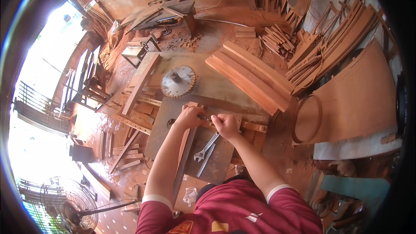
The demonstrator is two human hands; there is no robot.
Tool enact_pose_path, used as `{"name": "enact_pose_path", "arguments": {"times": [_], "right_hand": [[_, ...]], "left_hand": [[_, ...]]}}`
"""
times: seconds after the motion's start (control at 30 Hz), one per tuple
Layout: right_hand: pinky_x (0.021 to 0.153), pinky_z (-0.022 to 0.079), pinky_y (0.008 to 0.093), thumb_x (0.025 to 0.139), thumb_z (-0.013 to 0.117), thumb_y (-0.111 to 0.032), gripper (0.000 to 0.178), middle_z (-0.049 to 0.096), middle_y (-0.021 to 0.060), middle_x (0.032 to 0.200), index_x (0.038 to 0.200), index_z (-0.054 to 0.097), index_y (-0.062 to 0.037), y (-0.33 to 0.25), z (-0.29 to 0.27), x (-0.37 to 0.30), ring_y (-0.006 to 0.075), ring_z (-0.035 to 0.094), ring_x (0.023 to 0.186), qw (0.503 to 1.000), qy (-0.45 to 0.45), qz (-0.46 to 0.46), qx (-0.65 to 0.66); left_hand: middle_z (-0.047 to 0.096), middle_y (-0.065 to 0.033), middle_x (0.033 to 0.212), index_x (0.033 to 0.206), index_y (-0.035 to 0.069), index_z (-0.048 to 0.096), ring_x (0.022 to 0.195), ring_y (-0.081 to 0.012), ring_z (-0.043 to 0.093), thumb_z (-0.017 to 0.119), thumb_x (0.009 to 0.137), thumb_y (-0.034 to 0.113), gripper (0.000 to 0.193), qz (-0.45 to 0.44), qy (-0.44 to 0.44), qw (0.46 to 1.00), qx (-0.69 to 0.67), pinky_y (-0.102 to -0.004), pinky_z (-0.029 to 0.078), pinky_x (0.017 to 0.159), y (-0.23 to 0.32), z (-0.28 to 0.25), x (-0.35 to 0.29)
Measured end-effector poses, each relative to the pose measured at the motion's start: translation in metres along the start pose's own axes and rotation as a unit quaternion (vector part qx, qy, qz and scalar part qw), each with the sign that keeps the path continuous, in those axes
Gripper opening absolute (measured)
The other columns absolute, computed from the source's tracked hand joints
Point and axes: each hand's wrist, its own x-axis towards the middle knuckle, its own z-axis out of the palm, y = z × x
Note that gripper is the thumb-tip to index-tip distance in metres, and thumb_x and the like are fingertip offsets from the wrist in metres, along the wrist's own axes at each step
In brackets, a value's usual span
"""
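Observation:
My left hand (190,117) is over the dark metal worktable (164,134), fingers curled down beside a wooden strip. Close to its right, my right hand (226,125) is closed, thumb toward the left hand; what lies in its fingers is too small to make out. Just below the right hand an adjustable wrench (203,152) lies on the tabletop, its handle end reaching up to the hand. Beside the wrench rests a steel ruler (205,160). A toothed circular saw blade (184,78), with a dark cylindrical piece on its middle, lies flat beyond my hands.
Thick planks (251,76) lie at the far right of the table. A curved wooden sheet (351,99) stands at the right, near stacked wood strips (277,41). At the left are wood offcuts (125,151) and a standing fan (71,212). Sawdust covers the floor.

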Motion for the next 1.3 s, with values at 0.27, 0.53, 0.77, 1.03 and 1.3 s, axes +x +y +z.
{"name": "enact_pose_path", "arguments": {"times": [0.27, 0.53, 0.77, 1.03, 1.3], "right_hand": [[0.045, 0.03, 0.0381, 0.098, 0.07, -0.027, 0.052, 0.041, 0.0089, 0.046, 0.057, 0.051, -0.0012, 0.001, -0.003, 0.0, 0.0116, 0.038, 0.044, 1.0, 0.009, -0.012, -0.014], [0.046, 0.031, 0.0374, 0.097, 0.07, -0.025, 0.05, 0.041, 0.009, 0.047, 0.058, 0.051, -0.001, -0.004, -0.005, -0.001, 0.0111, 0.04, 0.046, 1.0, 0.008, -0.022, -0.011], [0.046, 0.031, 0.0365, 0.098, 0.069, -0.023, 0.05, 0.039, 0.0077, 0.048, 0.058, 0.05, -0.001, 0.001, -0.012, -0.004, 0.0091, 0.039, 0.047, 1.0, 0.003, -0.013, 0.0], [0.046, 0.029, 0.0351, 0.098, 0.07, -0.021, 0.05, 0.04, 0.0038, 0.048, 0.057, 0.048, -0.0018, 0.01, -0.021, -0.013, 0.0084, 0.037, 0.048, 0.999, 0.032, -0.016, 0.015], [0.049, 0.031, 0.0326, 0.098, 0.071, -0.016, 0.047, 0.043, -0.0001, 0.052, 0.059, 0.05, -0.0023, 0.02, -0.024, -0.018, 0.0074, 0.038, 0.052, 0.998, 0.044, -0.004, 0.042]], "left_hand": [[0.077, -0.0137, 0.094, 0.111, 0.012, 0.078, 0.098, -0.0313, 0.071, 0.084, 0.078, 0.042, 0.045, 0.004, 0.007, 1.0, 0.004, -0.0437, 0.036, 0.107, 0.004, -0.001, 0.002], [0.072, -0.0127, 0.09, 0.11, 0.015, 0.078, 0.097, -0.0301, 0.068, 0.086, 0.07, 0.038, 0.046, 0.021, 0.078, 0.997, -0.009, -0.045, 0.035, 0.105, -0.016, 0.021, 0.001], [0.071, -0.012, 0.094, 0.116, 0.015, 0.073, 0.101, -0.0316, 0.066, 0.084, 0.072, 0.033, 0.049, 0.029, 0.099, 0.995, -0.008, -0.0498, 0.033, 0.108, -0.007, 0.015, -0.003], [0.071, -0.0116, 0.098, 0.126, 0.01, 0.063, 0.112, -0.032, 0.062, 0.076, 0.08, 0.031, 0.052, 0.021, 0.117, 0.992, 0.029, -0.0587, 0.03, 0.107, -0.015, 0.017, -0.012], [0.07, -0.0139, 0.101, 0.129, 0.009, 0.06, 0.116, -0.0312, 0.059, 0.072, 0.085, 0.028, 0.049, 0.048, 0.119, 0.989, 0.067, -0.0602, 0.029, 0.108, -0.026, 0.018, -0.012]]}}
